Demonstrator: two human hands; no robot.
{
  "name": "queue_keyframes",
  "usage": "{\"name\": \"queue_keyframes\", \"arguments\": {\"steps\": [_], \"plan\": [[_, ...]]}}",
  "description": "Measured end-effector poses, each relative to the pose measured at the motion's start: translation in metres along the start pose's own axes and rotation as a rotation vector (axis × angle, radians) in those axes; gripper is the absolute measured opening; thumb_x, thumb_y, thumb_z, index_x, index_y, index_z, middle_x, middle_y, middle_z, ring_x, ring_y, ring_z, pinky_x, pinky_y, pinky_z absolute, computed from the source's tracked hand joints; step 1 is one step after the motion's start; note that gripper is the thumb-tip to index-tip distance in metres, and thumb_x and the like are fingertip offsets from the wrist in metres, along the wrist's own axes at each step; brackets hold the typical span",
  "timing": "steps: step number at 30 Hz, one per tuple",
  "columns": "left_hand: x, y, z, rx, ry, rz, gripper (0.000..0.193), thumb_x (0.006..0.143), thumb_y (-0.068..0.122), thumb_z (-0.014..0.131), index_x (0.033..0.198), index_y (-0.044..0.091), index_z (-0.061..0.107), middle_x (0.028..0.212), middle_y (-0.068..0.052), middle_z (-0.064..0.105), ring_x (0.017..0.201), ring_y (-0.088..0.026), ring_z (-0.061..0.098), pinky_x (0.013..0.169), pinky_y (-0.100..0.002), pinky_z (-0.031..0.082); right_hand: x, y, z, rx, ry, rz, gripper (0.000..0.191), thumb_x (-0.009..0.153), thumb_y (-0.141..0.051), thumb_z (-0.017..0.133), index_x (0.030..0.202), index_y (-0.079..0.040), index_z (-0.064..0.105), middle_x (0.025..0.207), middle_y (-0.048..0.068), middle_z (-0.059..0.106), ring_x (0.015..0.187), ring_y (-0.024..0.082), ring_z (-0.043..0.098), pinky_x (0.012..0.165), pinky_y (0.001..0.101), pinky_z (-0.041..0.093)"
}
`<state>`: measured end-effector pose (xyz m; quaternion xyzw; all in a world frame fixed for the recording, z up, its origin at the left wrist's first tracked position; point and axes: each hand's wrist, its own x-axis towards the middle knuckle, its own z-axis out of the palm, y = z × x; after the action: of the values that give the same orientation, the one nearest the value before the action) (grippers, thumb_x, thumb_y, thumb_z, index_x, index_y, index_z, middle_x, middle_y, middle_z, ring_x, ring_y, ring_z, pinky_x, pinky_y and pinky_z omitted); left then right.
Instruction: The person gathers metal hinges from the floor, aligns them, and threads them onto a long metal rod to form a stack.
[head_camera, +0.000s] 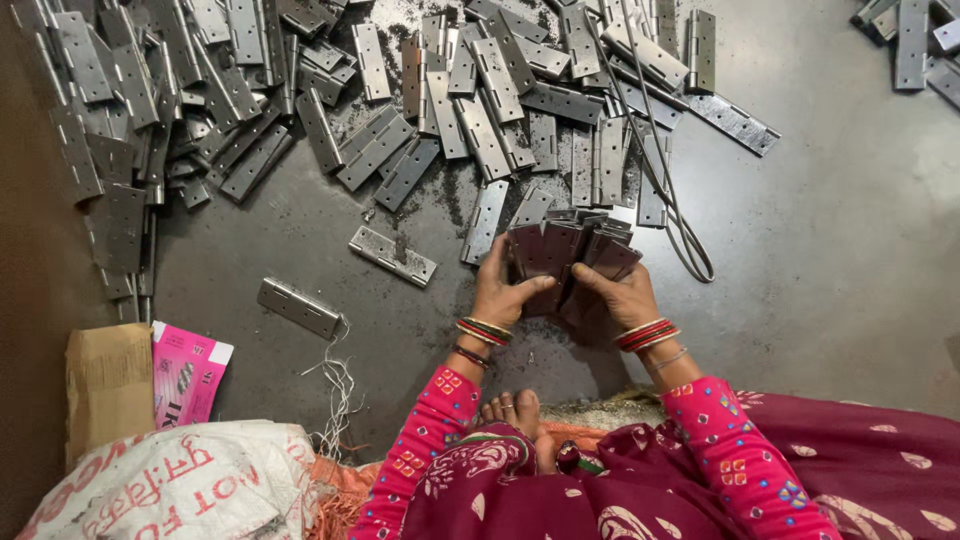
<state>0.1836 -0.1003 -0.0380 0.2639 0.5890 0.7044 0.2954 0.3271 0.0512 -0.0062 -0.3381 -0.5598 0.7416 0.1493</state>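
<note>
1. Hinge heap sprawls across the dark floor, beyond the hands.
2. Fanned hinge stack held above the floor, clamped between left hand and right hand.
3. Step, by my reading: squaring the bundle; next calls for aligned edges.

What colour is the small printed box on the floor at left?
Bright pink with white patches, the box shows in the head view.

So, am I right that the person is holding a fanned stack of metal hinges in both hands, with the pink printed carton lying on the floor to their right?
Not quite: the pink printed carton lies to the person's left, beside a brown cardboard piece. The rest holds: the head view shows the left hand and right hand both gripping the fanned stack of metal hinges.
</note>
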Motion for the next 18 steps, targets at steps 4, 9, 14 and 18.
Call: {"name": "queue_keyframes", "arguments": {"steps": [4, 9, 14, 18], "plan": [[0.006, 0.026, -0.006, -0.106, -0.109, -0.056, 0.070, 0.080, 0.004, 0.086, 0.140, 0.000, 0.052, 0.127, -0.011, 0.068, 0.115, -0.020, 0.067, 0.100, -0.034, 0.057, -0.014, -0.026, 0.017, 0.196, 0.014, 0.016, 0.029, 0.083, -0.012, 0.080, 0.110, -0.005, 0.072, 0.099, 0.001, 0.078, 0.086, 0.009, 0.073, 0.077, 0.0268, 0.061], [0.021, 0.089, 0.001, -0.148, -0.273, -0.133, 0.068, 0.084, 0.001, 0.084, 0.144, 0.000, 0.052, 0.129, -0.014, 0.069, 0.116, -0.022, 0.069, 0.100, -0.036, 0.060, -0.030, -0.080, 0.025, -0.036, -0.030, -0.013, 0.025, 0.090, -0.010, 0.078, 0.112, 0.002, 0.074, 0.090, 0.015, 0.077, 0.073, 0.024, 0.072, 0.063, 0.0359, 0.059], [0.010, 0.146, 0.018, -0.260, -0.384, 0.130, 0.069, 0.090, 0.002, 0.083, 0.149, 0.008, 0.046, 0.145, -0.009, 0.056, 0.134, -0.021, 0.060, 0.112, -0.038, 0.058, -0.060, -0.128, 0.002, -0.236, -0.149, -0.551, 0.049, 0.087, -0.006, 0.084, 0.128, 0.000, 0.059, 0.121, 0.016, 0.070, 0.110, 0.020, 0.072, 0.093, 0.0336, 0.063], [0.020, 0.136, 0.034, 0.134, -0.334, 0.442, 0.094, 0.076, 0.015, 0.091, 0.153, 0.009, 0.037, 0.151, -0.013, 0.045, 0.140, -0.030, 0.047, 0.119, -0.041, 0.042, -0.052, -0.115, -0.016, -0.182, -0.319, -0.612, 0.082, 0.082, -0.013, 0.090, 0.146, -0.009, 0.039, 0.153, 0.018, 0.053, 0.136, 0.022, 0.061, 0.107, 0.0360, 0.060]]}}
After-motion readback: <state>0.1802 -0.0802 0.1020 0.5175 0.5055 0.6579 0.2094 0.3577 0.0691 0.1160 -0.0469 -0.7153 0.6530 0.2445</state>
